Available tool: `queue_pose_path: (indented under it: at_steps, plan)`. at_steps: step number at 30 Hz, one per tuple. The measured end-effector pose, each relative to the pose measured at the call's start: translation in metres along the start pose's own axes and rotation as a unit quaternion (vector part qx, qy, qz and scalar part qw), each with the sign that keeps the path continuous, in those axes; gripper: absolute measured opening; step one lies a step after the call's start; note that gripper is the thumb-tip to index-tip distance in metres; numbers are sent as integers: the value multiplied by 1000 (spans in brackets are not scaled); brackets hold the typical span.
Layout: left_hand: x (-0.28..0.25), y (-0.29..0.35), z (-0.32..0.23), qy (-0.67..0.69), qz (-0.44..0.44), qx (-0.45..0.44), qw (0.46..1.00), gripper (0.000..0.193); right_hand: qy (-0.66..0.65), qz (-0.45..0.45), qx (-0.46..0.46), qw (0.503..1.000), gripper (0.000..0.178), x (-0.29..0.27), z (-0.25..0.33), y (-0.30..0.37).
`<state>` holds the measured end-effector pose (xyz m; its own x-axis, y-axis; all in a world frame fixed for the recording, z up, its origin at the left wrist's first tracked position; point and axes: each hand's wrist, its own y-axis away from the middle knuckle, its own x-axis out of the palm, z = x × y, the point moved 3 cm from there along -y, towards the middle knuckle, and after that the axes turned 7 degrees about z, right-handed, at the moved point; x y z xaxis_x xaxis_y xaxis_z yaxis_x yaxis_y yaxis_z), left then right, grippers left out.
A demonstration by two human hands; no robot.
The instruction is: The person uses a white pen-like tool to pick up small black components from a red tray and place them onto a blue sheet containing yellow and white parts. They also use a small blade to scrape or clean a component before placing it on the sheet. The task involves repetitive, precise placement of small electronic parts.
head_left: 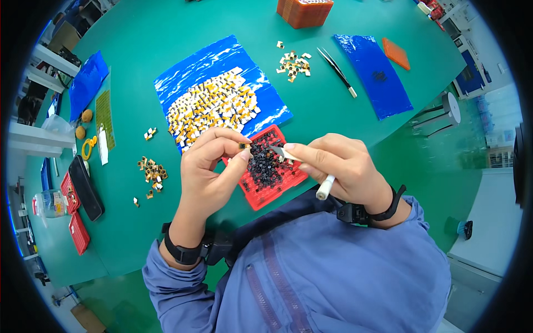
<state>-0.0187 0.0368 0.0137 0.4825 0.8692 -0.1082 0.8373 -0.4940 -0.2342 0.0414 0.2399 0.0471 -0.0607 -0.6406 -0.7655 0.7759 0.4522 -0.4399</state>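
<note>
Above the red tray [261, 195], the left hand [208, 166] pinches a small gold part [243, 146] while the right hand [338, 164] grips white tweezers [288, 154] (fitting step, seemingly), next needing a steady tip.

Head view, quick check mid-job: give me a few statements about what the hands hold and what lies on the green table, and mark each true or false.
1. The left hand pinches a small gold part between thumb and fingers. True.
2. The right hand is empty. False: it holds a white-handled tool whose tip points toward the small part.
3. Both hands work above a red tray filled with small black pieces. True.
4. The big pile of gold-and-white parts lies on an orange sheet. False: it lies on a blue sheet.
5. A pair of tweezers lies unheld on the green table. True.
</note>
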Motion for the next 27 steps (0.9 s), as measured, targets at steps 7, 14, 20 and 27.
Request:
queue_pose_path:
  at_steps: [7,14,20,27]
  plan:
    - [0,0,-3,-64,9,33,997,5,-18,-5,-24,1000,38,13,10,-7]
    - [1,1,-8,-115,12,70,991,7,-40,-2,-20,999,40,18,9,-5]
    - [2,1,-9,-131,13,83,988,8,-43,3,-13,999,39,19,9,-3]
    - [3,1,-9,-142,15,100,985,8,-57,8,-9,998,39,20,9,-2]
